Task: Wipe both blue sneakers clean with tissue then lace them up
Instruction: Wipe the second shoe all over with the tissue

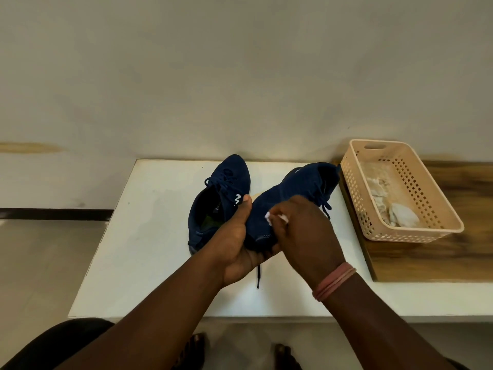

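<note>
looking down from the head camera, i see my left hand cupped under the heel of the raised sneaker, while my right hand pinches a tissue against its soft knit side, probably mid-wipe. it should be light and floppy, so the heel grip suits. the second sneaker lies just left of it on the white table; the basket of used tissues sits to its right.
</note>
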